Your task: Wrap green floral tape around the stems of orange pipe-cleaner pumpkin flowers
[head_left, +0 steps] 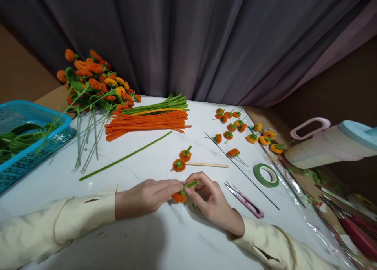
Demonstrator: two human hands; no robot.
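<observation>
Low over the white table, my two hands meet around a small orange pipe-cleaner pumpkin (pixel 178 197) with a green top. My left hand (pixel 150 195) has its fingers pressed together against the pumpkin's upper side. In my right hand (pixel 210 197), thumb and index finger pinch a short green pipe-cleaner piece (pixel 192 184) at the top of it. Just beyond the hands lie two finished-looking orange pumpkins (pixel 179 165) and a thin wooden stick (pixel 209 165). Part of a green roll shows behind my right fingers, mostly hidden.
Orange pipe cleaners (pixel 147 123) and green pipe cleaners (pixel 165 104) lie behind. A blue basket (pixel 66 130) and orange flowers (pixel 94 68) are left. Purple-handled snips (pixel 249 204), green tape (pixel 259 176), small pumpkins (pixel 228 135) and a tumbler (pixel 321 146) are right.
</observation>
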